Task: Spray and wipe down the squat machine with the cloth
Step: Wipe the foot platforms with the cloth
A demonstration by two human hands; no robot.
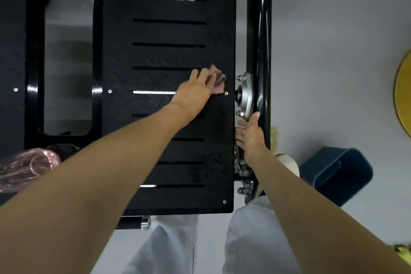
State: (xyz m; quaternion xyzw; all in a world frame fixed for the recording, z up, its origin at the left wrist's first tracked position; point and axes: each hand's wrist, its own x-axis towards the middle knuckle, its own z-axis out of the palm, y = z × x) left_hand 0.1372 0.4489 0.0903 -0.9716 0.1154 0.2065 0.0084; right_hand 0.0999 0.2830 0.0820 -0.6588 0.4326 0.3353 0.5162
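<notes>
The pink cloth (pixel 219 80) is pressed on the squat machine's black footplate (pixel 155 55), near its right edge, by the straight fingers of the left hand (pixel 195 91). The right hand (pixel 251 135) is laid open against the frame tube (pixel 263 29).

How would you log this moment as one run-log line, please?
phase: wiping | left hand: presses cloth on footplate | right hand: fingers straight, beside frame tube

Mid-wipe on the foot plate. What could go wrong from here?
1. The cloth under the left hand sits near the right edge of the foot plate; it could snag on the bolted silver bearing beside it.
2. The right hand rests open against the frame by that hardware; fingers might get pinched if the plate shifts.
</notes>
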